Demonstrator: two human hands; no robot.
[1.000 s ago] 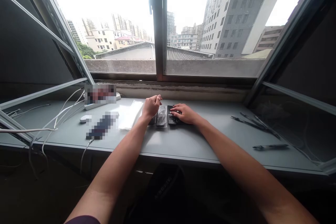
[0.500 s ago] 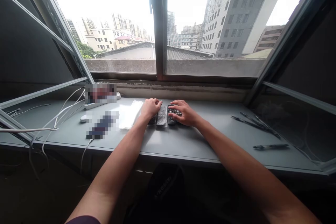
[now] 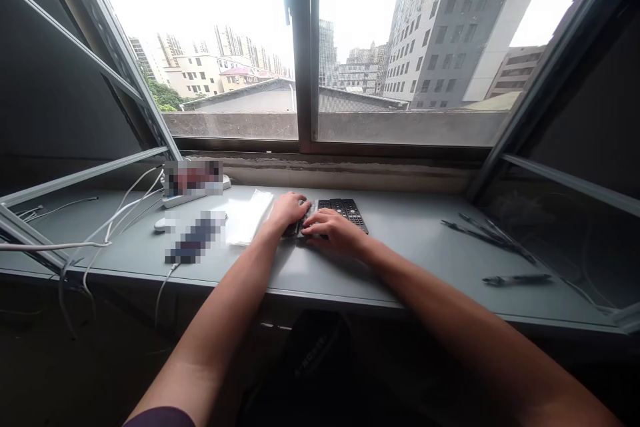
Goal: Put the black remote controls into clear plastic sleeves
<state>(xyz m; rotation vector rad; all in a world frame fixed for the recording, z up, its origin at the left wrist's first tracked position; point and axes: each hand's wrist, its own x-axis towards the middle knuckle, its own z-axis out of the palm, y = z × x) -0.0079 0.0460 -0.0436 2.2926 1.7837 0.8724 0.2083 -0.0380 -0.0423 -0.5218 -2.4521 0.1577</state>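
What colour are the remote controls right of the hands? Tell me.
Black, with rows of pale buttons: the remote controls lie side by side on the grey sill, best in the head view.

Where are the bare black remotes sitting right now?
In the head view, the two black remotes lie side by side on the grey sill, centre, just beyond the right hand, below the window's middle post.

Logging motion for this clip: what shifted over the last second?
The right hand slid left off the black remotes, baring them, and now rests beside the left hand, which dropped onto the wrapped remote. Plastic bags, cables and pens stayed put.
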